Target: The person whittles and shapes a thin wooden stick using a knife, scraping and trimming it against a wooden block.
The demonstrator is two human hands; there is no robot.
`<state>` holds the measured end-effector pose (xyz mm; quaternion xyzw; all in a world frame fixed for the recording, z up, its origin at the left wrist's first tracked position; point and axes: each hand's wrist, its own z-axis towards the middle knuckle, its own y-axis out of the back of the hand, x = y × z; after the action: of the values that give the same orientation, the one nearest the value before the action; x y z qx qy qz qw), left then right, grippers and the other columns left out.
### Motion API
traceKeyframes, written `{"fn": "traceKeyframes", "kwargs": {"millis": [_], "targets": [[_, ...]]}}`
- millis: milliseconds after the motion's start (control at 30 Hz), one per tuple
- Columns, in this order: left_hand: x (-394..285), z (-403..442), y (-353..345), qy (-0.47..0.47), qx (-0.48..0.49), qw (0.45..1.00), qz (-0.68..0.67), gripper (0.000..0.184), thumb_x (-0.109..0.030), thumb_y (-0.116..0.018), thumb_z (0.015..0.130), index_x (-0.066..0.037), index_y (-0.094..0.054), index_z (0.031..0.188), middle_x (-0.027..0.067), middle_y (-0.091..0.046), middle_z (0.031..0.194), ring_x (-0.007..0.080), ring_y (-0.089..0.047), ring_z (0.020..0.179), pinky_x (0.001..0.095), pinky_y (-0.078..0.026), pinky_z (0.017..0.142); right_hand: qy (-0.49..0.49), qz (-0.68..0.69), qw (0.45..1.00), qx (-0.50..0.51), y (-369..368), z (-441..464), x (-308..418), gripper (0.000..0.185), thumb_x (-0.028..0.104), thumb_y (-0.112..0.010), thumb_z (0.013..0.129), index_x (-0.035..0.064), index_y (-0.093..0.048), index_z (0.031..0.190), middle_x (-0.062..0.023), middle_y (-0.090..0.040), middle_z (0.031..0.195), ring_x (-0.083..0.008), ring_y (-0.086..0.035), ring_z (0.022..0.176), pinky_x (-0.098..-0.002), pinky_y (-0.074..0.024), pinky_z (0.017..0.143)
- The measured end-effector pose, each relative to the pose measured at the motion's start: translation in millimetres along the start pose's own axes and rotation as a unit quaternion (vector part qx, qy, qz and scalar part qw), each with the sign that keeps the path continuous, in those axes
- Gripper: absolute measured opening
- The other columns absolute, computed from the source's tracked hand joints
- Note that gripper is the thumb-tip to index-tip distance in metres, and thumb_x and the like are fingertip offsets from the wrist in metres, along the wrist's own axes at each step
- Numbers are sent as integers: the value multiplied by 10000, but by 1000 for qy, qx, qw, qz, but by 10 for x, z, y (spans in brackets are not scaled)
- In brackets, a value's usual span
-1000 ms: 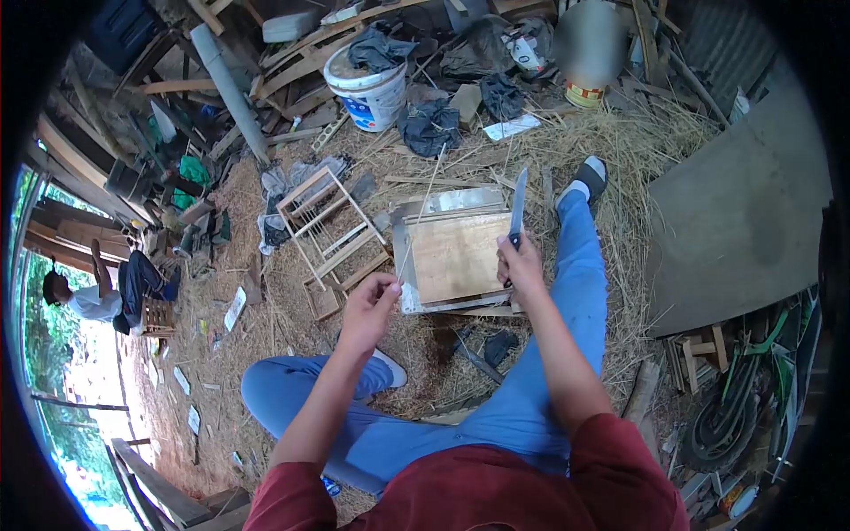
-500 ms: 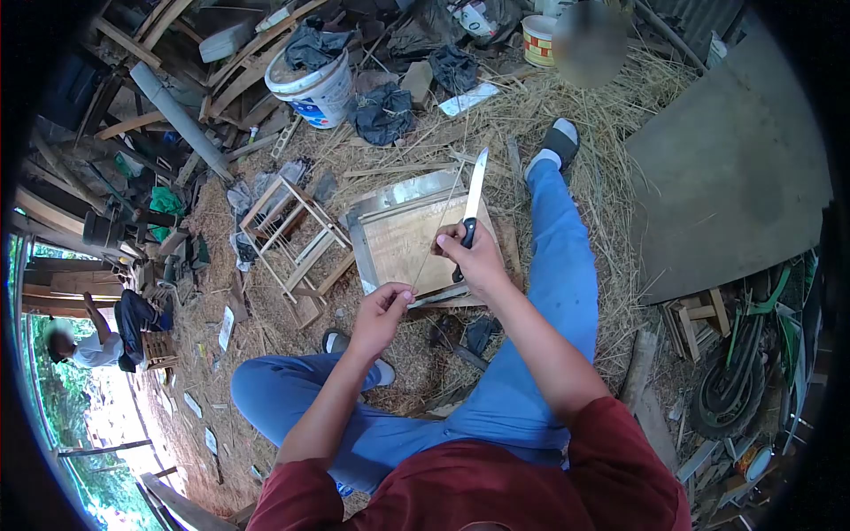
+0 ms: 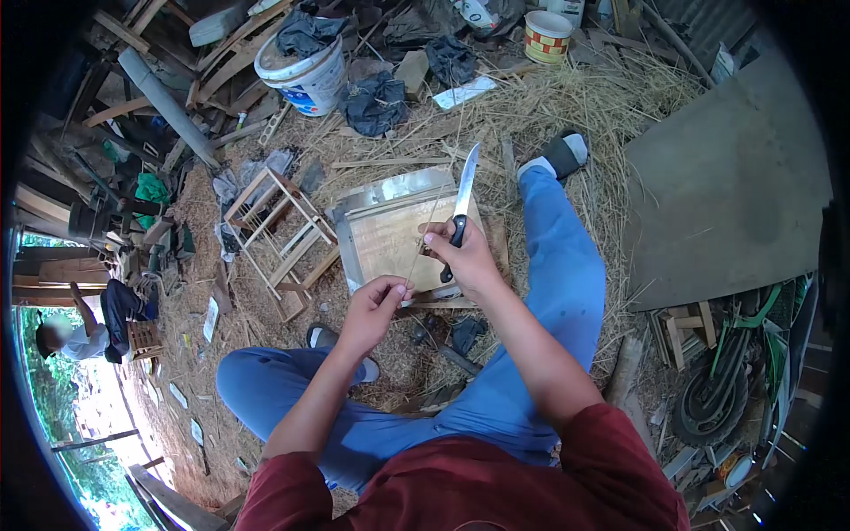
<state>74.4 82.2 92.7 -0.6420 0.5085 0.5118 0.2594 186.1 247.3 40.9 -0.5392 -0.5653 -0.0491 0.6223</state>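
My right hand [image 3: 467, 259] is closed around the black handle of a kitchen knife [image 3: 466, 190], whose blade points up and away from me. A thin strip [image 3: 414, 259], light brown like split bamboo or cane, runs between my hands and passes by the right thumb and fingers. My left hand [image 3: 376, 305] pinches its near end between thumb and finger. Both hands hover over the near part of a wooden board [image 3: 376, 243] with a grey metal-looking edge, lying on the ground between my legs.
A small wooden slatted frame [image 3: 282, 239] lies left of the board. Straw covers the floor. Behind are a white bucket [image 3: 305, 84], black plastic bags [image 3: 374, 102] and a yellow-red tub [image 3: 546, 40]. A large sheet [image 3: 722, 186] and a motorbike wheel [image 3: 713, 398] are at right. Another person [image 3: 84, 341] sits far left.
The view has shifted slightly, so the surroundings sit a little differently. My right hand still holds the knife and my left still pinches the strip; both keep nearly the same pose.
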Motion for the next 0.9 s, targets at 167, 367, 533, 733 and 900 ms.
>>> {"fn": "traceKeyframes", "kwargs": {"millis": [167,367,533,733,900], "targets": [[9,125,-60,1,14,1000,-6,193,-131,-563,1023,18,-664,1094,27,-682,940,80,-609,900,247,-483,832,-17,-9,1000,-5,14,10,110,298,-9,-701,892,98,-424,904,-109,-670,991,-159,-650,875,-325,-562,769],[-159,311,23,-63,-53,996,44,167,-124,-572,1017,-3,-654,1098,28,-680,969,85,-610,905,244,-476,833,31,-49,998,-21,72,25,98,329,-22,-723,868,88,-415,902,-109,-672,941,-162,-663,852,-312,-558,751],[-432,421,114,-157,-132,970,130,175,-110,-617,970,-9,-653,1108,72,-667,986,142,-629,864,269,-498,769,40,-186,982,0,160,55,12,358,-9,-759,833,73,-414,884,-112,-702,846,-141,-670,791,-273,-534,704],[-415,513,33,-196,-128,951,204,267,-131,-702,895,-33,-660,1140,104,-661,1037,179,-650,863,289,-500,682,43,-259,964,34,148,13,-148,367,32,-791,803,75,-429,843,-60,-692,781,-98,-644,712,-260,-513,641],[-286,624,-62,-148,-99,971,161,269,-107,-703,906,-19,-641,1152,77,-671,1018,135,-638,848,267,-504,714,67,-350,935,2,218,-12,-222,326,84,-803,742,43,-490,821,-73,-670,722,-146,-651,652,-309,-521,620]]}}
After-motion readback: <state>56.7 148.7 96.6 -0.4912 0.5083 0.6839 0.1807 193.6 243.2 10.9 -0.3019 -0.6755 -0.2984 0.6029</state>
